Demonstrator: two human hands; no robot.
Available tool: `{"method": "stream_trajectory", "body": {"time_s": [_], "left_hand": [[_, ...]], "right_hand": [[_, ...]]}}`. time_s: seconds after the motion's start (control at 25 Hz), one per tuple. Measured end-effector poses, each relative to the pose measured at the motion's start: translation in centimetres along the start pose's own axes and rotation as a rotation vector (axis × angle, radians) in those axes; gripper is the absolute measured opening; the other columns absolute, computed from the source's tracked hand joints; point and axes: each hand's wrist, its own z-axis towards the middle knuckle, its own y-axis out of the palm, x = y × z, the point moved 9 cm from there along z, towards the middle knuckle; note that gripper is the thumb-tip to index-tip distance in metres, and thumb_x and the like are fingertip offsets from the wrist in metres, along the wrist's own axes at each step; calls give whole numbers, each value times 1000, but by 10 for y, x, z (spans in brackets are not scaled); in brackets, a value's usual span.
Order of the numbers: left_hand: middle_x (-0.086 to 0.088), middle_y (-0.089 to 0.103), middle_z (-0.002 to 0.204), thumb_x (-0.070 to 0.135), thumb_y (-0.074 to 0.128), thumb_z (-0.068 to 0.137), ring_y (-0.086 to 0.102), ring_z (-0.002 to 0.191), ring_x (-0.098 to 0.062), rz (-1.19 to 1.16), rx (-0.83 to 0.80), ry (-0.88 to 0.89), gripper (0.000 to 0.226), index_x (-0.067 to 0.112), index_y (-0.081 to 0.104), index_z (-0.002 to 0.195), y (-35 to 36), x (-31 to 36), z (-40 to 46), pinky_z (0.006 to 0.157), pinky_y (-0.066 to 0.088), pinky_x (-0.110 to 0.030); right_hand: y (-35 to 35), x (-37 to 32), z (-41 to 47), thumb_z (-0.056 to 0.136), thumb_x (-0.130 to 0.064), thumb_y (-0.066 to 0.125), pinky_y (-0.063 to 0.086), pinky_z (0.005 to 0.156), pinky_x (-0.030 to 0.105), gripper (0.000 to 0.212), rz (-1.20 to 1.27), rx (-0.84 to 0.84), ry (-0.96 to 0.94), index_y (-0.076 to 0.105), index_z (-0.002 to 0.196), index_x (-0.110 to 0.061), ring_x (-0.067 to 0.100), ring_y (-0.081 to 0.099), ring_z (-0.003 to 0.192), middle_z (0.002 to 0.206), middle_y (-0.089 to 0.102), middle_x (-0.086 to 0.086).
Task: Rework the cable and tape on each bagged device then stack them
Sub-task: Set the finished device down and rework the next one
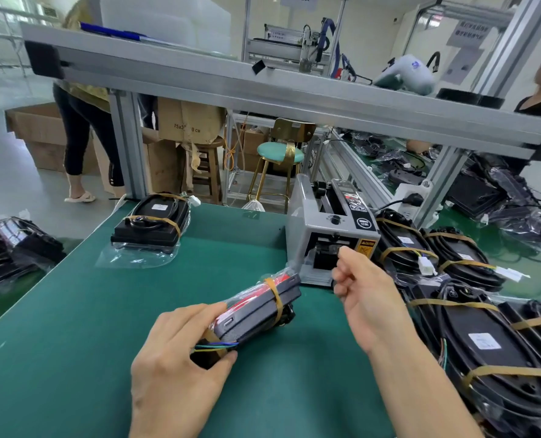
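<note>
Bagged device (259, 306) sits centre-frame in head view, tilted on edge just above the green mat (73, 327), dark body w/ red showing under clear plastic. Brown tape band (275, 298) wraps its far end; thin blue/yellow/green wires (215, 345) run out at the near end. Left hand (177, 358) grips that near end, thumb and fingers curled round it over the wires. Right hand (362, 287) is raised at 3 o'clock of the device, apart from it, fingers curled w/ tips at the mouth of the grey tape dispenser (329, 235); can't tell if they pinch a tape piece.

Surface: green mat covers the bench, grey edge strip on the left side. At 11 o'clock a taped stack of bagged units (152, 224) lies near the far edge. At 3–5 o'clock a pile of black bagged units (471, 311) w/ tape bands and coiled cables crowds the right side, touching each other. More black units at 9 o'clock, off the mat.

Room: aluminium frame rail (262, 90) crosses overhead. Behind it, cardboard boxes (187, 121), a wooden stool, a teal-seat stool (280, 151), pale floor. A person stands at 11 o'clock; another is at the right edge.
</note>
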Motion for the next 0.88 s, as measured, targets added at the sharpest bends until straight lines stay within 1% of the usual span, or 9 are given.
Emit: {"method": "stream_trajectory", "body": {"time_s": [0.08,0.12,0.16,0.24,0.36,0.44,0.64,0.76,0.88], "left_hand": [[13,64,91,5,88,41,52,83,-8,14,-15,-39,59,20,74,97,2,1,-2,85,36,-4],[13,64,91,1,90,39,52,83,-8,23,-28,-54,64,20,74,97,3,2,-4,83,37,-4],[13,64,91,-2,89,38,52,83,-8,28,-35,-60,66,21,74,98,3,3,-6,82,37,-5],[14,64,92,-2,89,39,53,84,-8,26,-40,-62,67,23,73,100,1,6,-8,80,39,-9],[13,65,92,-2,89,43,54,85,-10,22,-27,-57,66,22,73,101,0,9,-8,78,43,-17],[13,64,91,-1,89,45,54,84,-10,29,-8,-46,62,21,73,101,-2,12,-8,76,43,-18],[12,65,90,-1,88,48,58,83,-15,31,-4,-57,60,21,73,101,-3,11,-9,73,45,-24],[12,65,91,-1,87,49,59,83,-15,31,-3,-59,59,21,73,101,-3,10,-9,74,45,-23],[11,65,91,-1,87,49,59,83,-15,28,-4,-66,58,21,73,101,-3,9,-8,74,45,-23]], "right_hand": [[35,-8,-41,75,-32,71,42,75,11,12,-74,-227,-95,71,67,-24,0,59,84,82,66,-18],[51,-5,-57,73,-32,74,40,78,4,10,-104,-307,-115,72,67,-24,-8,58,98,101,66,-22],[62,0,-67,74,-29,76,37,83,2,10,-148,-345,-133,73,67,-23,-12,52,110,117,60,-24],[67,13,-74,79,-24,73,32,101,15,12,-287,-316,-178,73,67,-24,-12,40,124,135,47,-25],[66,24,-75,78,-29,70,18,116,38,9,-473,-257,-213,72,70,-32,-10,26,134,137,36,-34],[66,27,-75,79,-29,71,13,117,44,11,-512,-255,-222,71,71,-37,-9,20,137,131,31,-43],[74,28,-77,79,-31,72,7,119,46,11,-552,-275,-206,71,70,-38,-12,10,138,130,26,-47],[77,30,-77,78,-32,71,3,119,45,11,-575,-289,-193,71,69,-38,-21,3,133,129,24,-48],[77,31,-76,78,-31,71,4,119,44,9,-598,-272,-197,71,69,-35,-22,3,132,129,25,-47]]}}
